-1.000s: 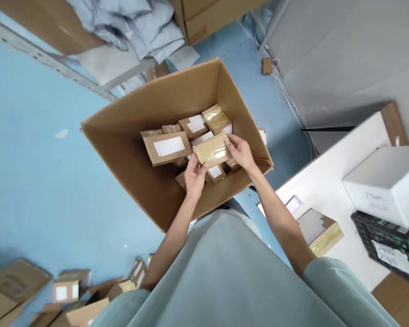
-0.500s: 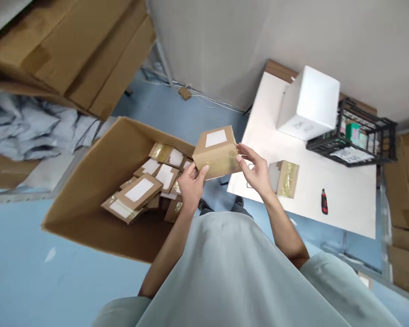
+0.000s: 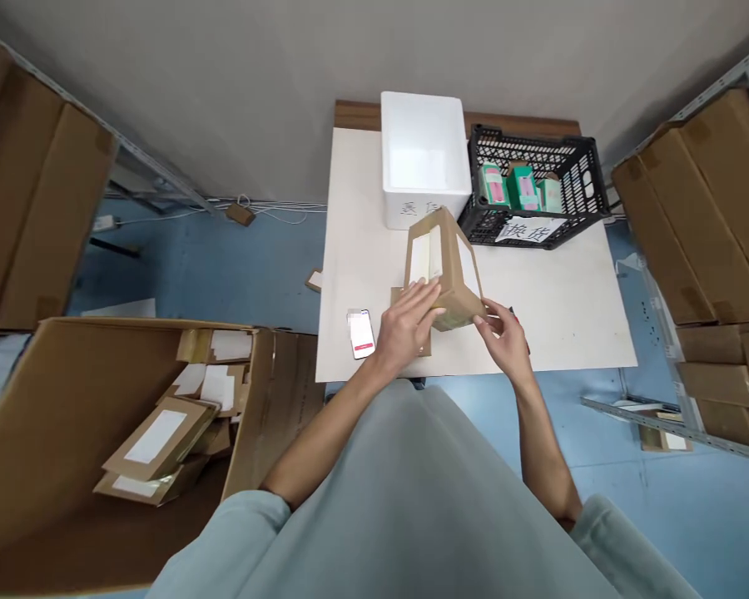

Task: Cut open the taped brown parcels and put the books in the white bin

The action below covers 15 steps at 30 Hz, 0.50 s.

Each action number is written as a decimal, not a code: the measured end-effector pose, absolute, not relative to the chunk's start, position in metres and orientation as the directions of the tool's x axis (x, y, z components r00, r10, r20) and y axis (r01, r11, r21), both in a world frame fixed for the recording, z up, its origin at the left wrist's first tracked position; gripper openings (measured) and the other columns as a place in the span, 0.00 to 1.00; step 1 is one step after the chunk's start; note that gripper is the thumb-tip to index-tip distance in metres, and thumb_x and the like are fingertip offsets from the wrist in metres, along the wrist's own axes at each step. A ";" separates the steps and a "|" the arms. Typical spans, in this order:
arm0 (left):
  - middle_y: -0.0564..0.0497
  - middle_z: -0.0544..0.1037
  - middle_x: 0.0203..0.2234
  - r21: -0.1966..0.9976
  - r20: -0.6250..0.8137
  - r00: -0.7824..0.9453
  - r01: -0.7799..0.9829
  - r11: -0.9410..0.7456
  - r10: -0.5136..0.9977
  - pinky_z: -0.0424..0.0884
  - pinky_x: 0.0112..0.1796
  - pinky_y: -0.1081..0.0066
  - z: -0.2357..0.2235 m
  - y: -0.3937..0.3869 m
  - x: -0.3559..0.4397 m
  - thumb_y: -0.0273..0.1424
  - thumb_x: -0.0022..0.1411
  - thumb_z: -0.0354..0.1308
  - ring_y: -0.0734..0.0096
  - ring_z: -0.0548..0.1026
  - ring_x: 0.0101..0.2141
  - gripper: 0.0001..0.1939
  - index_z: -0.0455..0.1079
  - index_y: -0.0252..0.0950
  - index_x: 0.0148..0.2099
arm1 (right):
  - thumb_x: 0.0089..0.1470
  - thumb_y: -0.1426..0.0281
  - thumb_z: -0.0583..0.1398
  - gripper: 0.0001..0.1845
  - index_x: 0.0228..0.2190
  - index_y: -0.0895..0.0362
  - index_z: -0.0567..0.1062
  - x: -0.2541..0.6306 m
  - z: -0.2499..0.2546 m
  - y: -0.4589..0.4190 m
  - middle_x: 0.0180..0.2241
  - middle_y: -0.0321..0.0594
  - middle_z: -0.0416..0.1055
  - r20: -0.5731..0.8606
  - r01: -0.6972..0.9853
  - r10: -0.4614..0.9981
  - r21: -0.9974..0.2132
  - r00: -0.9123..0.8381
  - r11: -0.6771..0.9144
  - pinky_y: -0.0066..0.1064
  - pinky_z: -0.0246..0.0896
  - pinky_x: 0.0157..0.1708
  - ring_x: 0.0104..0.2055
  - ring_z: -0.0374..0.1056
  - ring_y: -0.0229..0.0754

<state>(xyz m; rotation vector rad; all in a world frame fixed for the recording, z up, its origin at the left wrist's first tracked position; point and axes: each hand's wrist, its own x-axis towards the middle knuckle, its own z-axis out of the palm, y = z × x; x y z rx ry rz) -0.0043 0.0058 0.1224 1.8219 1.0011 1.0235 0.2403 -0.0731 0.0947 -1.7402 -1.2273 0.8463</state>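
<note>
The small carton (image 3: 448, 270) sits between both hands, left hand (image 3: 408, 323) flat against its labelled side, right hand (image 3: 503, 334) gripping its lower corner; handwriting marks the black crate (image 3: 533, 185).

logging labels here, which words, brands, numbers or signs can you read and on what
"换货" on the paper sign of the black crate
"医", probably, on the white box; rest unclear
Phone, green carton, held box, top parcel: too small or blurred to read

packing workroom; labelled parcels (image 3: 157, 434); cartons (image 3: 705, 225); table (image 3: 567, 308); crate (image 3: 493, 225)
</note>
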 end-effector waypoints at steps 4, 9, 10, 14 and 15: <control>0.44 0.80 0.69 0.686 0.341 0.587 0.379 -0.621 0.735 0.72 0.73 0.40 0.068 0.006 0.063 0.32 0.84 0.55 0.53 0.72 0.74 0.21 0.75 0.39 0.72 | 0.65 0.42 0.66 0.36 0.62 0.53 0.81 0.300 0.038 -0.089 0.57 0.55 0.83 -0.198 0.378 0.944 -0.879 0.262 -0.290 0.57 0.80 0.63 0.56 0.84 0.58; 0.40 0.83 0.64 0.404 0.068 0.795 0.531 -0.745 0.603 0.77 0.69 0.54 0.008 -0.030 0.102 0.18 0.79 0.53 0.55 0.80 0.68 0.22 0.79 0.33 0.66 | 0.68 0.41 0.61 0.33 0.55 0.54 0.84 0.320 -0.021 -0.092 0.59 0.54 0.84 -0.313 0.302 0.916 -0.874 0.251 -0.382 0.55 0.83 0.56 0.53 0.85 0.56; 0.39 0.83 0.64 0.372 0.012 0.818 0.530 -0.762 0.575 0.77 0.68 0.56 0.001 -0.041 0.106 0.17 0.78 0.54 0.55 0.80 0.67 0.23 0.79 0.33 0.67 | 0.68 0.43 0.60 0.32 0.55 0.54 0.83 0.320 -0.029 -0.090 0.59 0.54 0.84 -0.336 0.291 0.908 -0.868 0.251 -0.402 0.54 0.83 0.56 0.52 0.85 0.56; 0.38 0.86 0.60 0.292 -0.113 0.845 0.531 -0.795 0.523 0.78 0.64 0.58 -0.017 -0.075 0.114 0.14 0.75 0.53 0.54 0.83 0.64 0.23 0.81 0.31 0.64 | 0.66 0.53 0.64 0.25 0.56 0.54 0.84 0.317 -0.052 -0.082 0.58 0.54 0.84 -0.364 0.401 0.899 -0.806 0.245 -0.436 0.54 0.83 0.55 0.50 0.86 0.56; 0.38 0.86 0.59 0.284 -0.127 0.842 0.537 -0.794 0.524 0.79 0.64 0.58 -0.020 -0.078 0.113 0.14 0.75 0.54 0.54 0.83 0.63 0.23 0.82 0.31 0.63 | 0.66 0.55 0.64 0.24 0.57 0.53 0.84 0.316 -0.056 -0.081 0.59 0.53 0.84 -0.360 0.429 0.902 -0.795 0.238 -0.430 0.53 0.83 0.56 0.50 0.86 0.56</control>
